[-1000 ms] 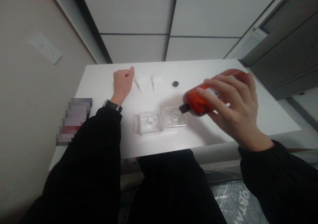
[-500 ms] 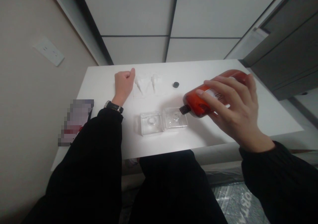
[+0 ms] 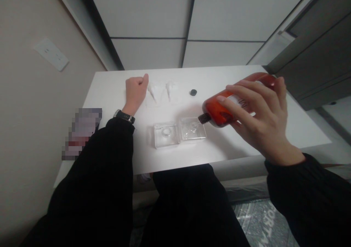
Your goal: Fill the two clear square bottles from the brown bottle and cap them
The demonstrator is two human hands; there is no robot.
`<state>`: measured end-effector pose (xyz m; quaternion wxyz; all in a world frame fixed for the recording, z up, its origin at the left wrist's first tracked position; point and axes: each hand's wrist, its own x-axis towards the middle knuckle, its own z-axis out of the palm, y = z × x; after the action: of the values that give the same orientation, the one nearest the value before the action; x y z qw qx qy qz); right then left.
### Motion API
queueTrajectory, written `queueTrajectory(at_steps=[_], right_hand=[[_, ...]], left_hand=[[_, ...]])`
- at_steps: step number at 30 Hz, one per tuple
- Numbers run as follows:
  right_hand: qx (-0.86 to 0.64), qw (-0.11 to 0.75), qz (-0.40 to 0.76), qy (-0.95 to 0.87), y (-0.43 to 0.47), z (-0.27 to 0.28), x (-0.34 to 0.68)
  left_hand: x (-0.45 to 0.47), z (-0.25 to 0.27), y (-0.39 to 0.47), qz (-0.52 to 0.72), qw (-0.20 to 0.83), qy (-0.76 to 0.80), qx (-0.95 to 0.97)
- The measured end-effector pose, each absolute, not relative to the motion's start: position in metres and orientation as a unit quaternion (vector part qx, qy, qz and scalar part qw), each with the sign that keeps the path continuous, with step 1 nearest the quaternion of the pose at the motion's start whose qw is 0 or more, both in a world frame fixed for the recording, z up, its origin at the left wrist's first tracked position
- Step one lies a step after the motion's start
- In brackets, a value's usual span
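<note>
Right hand [image 3: 264, 122] grips the tilted amber bottle [image 3: 218, 109], neck [image 3: 204, 118] jutting out leftward.

Pale panels [image 3: 148, 13] stand at twelve o'clock, grey cabinetry [image 3: 320, 53] at two.
A socket plate [image 3: 52, 54] sits at ten, a pixelated item [image 3: 83, 128] at nine, grey lettered sheeting [image 3: 253, 221] at five.

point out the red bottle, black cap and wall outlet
Red bottle [image 3: 216, 110]: head view, body near the neck
Black cap [image 3: 193, 92]: head view, its visible middle
Wall outlet [image 3: 52, 54]: head view, middle of its plate
</note>
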<state>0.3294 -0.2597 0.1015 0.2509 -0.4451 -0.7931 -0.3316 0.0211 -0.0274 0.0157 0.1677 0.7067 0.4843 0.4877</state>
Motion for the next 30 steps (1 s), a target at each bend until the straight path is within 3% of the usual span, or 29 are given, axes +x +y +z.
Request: queueTrajectory(at_steps=[21, 30], right_hand=[[-0.426, 0.224, -0.359, -0.800, -0.2576, 0.1053, 0.3310], [-0.475, 0.213, -0.242, -0.819, -0.2618, 0.1113, 0.3299]], left_hand=[[0.0224, 0.0193, -0.0299, 0.463, 0.158, 0.506, 0.710], [0.0223, 0.0181, -0.0292, 0.463, 0.158, 0.502, 0.713]])
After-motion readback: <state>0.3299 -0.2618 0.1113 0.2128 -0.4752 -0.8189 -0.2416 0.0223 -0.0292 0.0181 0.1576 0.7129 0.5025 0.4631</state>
